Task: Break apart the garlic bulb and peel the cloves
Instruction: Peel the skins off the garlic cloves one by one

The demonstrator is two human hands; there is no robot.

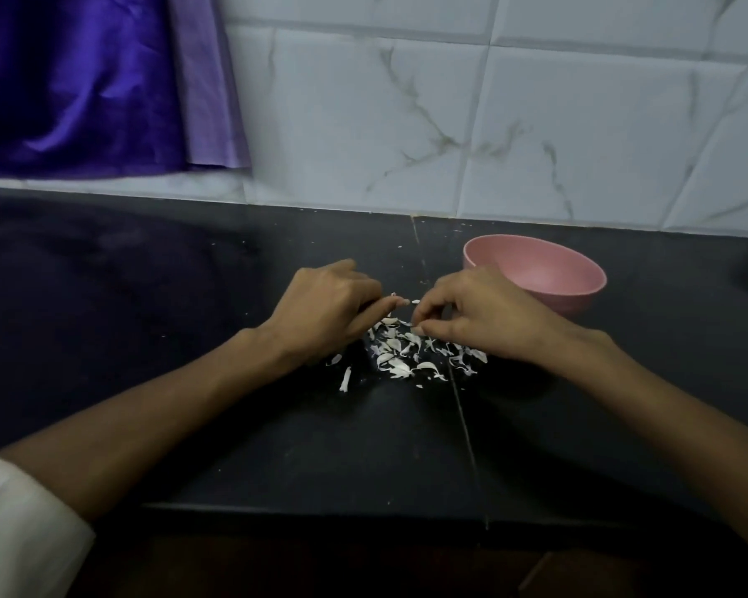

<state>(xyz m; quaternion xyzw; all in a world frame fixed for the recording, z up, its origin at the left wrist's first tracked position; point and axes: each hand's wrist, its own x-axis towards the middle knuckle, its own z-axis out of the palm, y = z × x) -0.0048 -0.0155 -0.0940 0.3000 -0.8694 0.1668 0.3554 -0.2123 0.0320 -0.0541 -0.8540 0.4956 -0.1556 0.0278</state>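
My left hand and right hand, fingers curled, pinch something small (clove? cannot tell). Heap of white papery garlic skins on black counter: peeling well advanced. Pink round bowl contents hidden.

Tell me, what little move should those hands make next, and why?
Probably pull the last skin off the small pale piece the left hand pinches, then drop it into the pink bowl. The right hand pinches right beside it, above the pile of peels; whether the piece is fully peeled is too small to tell.
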